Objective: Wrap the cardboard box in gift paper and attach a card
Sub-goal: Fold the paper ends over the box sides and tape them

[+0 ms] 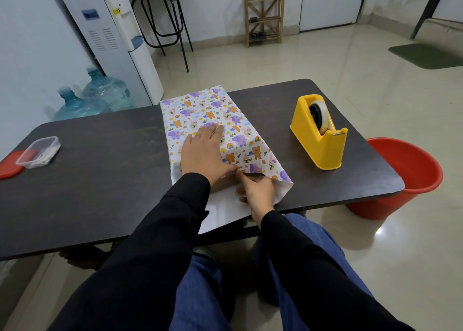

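The left hand (203, 152) lay flat, pinning the gift paper (200, 110) steady, while the right hand (256, 192) pinched its near edge for folding.

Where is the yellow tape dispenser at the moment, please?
In the head view, the yellow tape dispenser stands on the dark table, right of the gift paper.

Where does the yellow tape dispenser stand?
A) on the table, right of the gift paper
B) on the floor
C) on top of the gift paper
A: the tape dispenser stands on the table, right of the gift paper and apart from it.
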